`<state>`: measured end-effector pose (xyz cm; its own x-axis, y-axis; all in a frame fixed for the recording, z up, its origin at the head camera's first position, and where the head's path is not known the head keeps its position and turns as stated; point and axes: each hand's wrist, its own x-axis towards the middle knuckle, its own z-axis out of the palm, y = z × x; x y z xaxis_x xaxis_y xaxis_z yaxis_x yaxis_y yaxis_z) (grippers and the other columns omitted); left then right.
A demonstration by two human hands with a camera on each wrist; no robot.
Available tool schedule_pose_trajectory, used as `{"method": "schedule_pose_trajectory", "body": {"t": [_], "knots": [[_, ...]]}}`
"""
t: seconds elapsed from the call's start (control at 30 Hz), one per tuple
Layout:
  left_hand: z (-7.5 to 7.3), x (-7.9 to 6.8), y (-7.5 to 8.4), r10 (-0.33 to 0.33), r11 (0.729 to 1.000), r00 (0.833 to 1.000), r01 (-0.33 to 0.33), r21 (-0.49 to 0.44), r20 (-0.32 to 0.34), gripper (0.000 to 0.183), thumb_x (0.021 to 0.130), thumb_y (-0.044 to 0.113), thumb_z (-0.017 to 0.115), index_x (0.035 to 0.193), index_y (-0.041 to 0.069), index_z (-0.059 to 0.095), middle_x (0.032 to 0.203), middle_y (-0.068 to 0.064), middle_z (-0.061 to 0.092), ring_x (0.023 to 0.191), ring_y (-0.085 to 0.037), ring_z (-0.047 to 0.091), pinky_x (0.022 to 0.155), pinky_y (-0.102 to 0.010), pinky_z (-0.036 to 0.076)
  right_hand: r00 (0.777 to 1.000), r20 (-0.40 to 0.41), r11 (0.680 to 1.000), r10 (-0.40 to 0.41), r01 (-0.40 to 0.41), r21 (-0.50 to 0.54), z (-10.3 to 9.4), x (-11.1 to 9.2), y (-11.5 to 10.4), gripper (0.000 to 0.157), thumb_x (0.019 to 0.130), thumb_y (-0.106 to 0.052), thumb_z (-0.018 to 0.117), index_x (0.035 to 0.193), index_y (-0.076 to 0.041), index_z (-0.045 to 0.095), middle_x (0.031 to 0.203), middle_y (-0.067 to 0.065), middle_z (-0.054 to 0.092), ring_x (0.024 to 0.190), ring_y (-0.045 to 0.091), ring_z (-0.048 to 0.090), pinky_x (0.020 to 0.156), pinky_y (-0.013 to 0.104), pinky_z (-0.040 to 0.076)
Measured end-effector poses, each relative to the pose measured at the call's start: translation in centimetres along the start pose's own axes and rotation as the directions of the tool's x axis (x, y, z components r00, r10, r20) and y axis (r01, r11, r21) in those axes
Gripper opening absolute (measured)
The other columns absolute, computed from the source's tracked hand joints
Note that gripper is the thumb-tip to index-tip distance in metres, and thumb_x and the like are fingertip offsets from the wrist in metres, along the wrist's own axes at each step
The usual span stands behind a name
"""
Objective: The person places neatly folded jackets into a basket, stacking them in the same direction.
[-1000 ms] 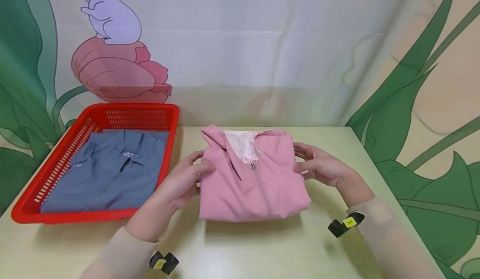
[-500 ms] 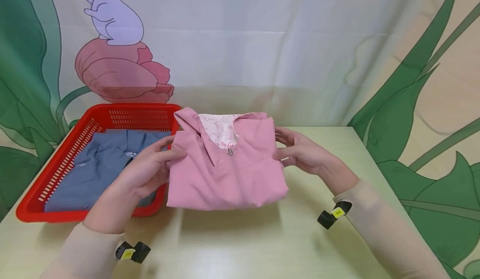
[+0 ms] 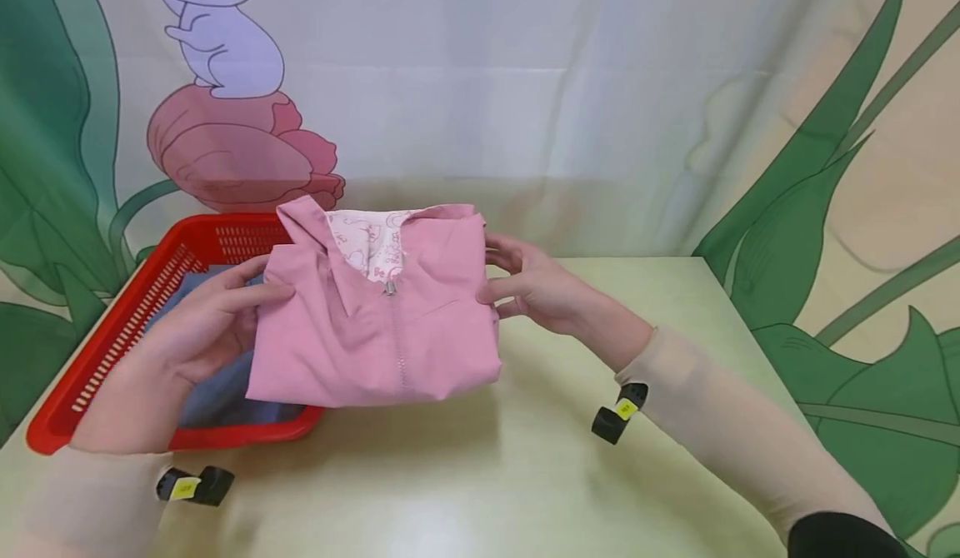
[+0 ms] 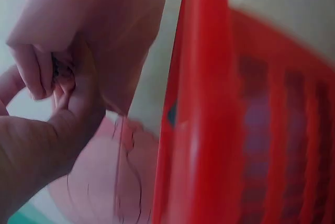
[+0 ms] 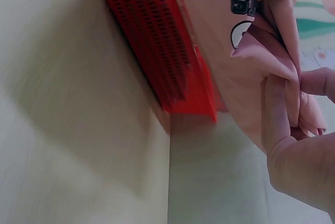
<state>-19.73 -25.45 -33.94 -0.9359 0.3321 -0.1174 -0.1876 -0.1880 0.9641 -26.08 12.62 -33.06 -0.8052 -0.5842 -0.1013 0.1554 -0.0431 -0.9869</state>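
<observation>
A folded pink zip-up jacket (image 3: 442, 316) with a white patterned lining hangs above the table, partly over the red basket (image 3: 225, 435). My left hand (image 3: 206, 325) pinches its left edge, thumb on top and fingers beneath. At the opposite edge my right hand (image 3: 536, 287) grips it the same way. In the left wrist view the jacket (image 4: 112, 30) is close beside the basket's rim (image 4: 204, 88). From the right wrist the jacket's underside (image 5: 225, 46) shows a dark print. Inside the basket lies a blue-grey garment (image 3: 240, 387), largely hidden by the jacket and my left hand.
The basket has slotted walls and stands on the left of the pale table (image 3: 555, 475). Behind the table hangs a printed curtain (image 3: 465, 83) with a white cartoon animal and green leaves. A small black device (image 3: 618, 412) is strapped to each wrist.
Both hands have carried the pink jacket left and slightly up, from the middle of the table to partly over the basket. It now covers much of the blue-grey garment from view.
</observation>
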Motion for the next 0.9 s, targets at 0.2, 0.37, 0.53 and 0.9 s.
{"method": "schedule_pose_trajectory", "body": {"t": [0.2,0.37,0.53,0.9], "knots": [[-4.5,-1.0,0.5,0.044,0.999,0.998,-0.045,0.027,0.048,0.041,0.107,0.006,0.046,0.145,0.020,0.039,0.123,0.000,0.069,0.105,-0.020,0.071,0.086,-0.039,0.059,1.000,0.003,1.000,-0.022,0.022,0.015,3.1,2.2,0.1,0.082,0.085,0.012,0.067,0.157,-0.011,0.037,0.147,0.010,0.048,0.109,0.031,0.061,0.081,0.044,0.060],[-7.5,-2.0,0.7,0.071,0.995,0.997,-0.072,0.076,0.015,0.041,0.107,0.003,0.045,0.144,0.019,0.038,0.124,0.000,0.066,0.103,-0.020,0.071,0.083,-0.038,0.060,1.000,0.009,0.999,-0.025,0.025,0.022,5.6,3.9,0.3,0.080,0.085,0.014,0.067,0.156,-0.010,0.039,0.144,0.011,0.049,0.103,0.030,0.063,0.082,0.045,0.060],[-9.7,-3.1,0.6,0.067,0.991,0.996,-0.061,0.118,-0.050,0.040,0.107,0.003,0.046,0.141,0.025,0.042,0.122,0.003,0.065,0.098,-0.018,0.071,0.079,-0.037,0.060,1.000,0.013,1.000,-0.017,0.016,0.017,8.0,5.1,0.8,0.079,0.085,0.013,0.068,0.155,-0.009,0.038,0.140,0.011,0.050,0.101,0.027,0.064,0.082,0.045,0.060],[-13.8,-3.3,1.0,-0.015,0.972,0.983,0.057,0.227,-0.182,0.042,0.108,0.010,0.050,0.145,0.020,0.034,0.106,0.008,0.070,0.086,-0.014,0.070,0.074,-0.033,0.061,0.999,-0.040,0.997,-0.020,0.022,0.074,11.4,8.7,3.9,0.080,0.084,0.014,0.069,0.155,-0.005,0.038,0.131,0.003,0.056,0.098,0.023,0.065,0.078,0.044,0.061]]}}
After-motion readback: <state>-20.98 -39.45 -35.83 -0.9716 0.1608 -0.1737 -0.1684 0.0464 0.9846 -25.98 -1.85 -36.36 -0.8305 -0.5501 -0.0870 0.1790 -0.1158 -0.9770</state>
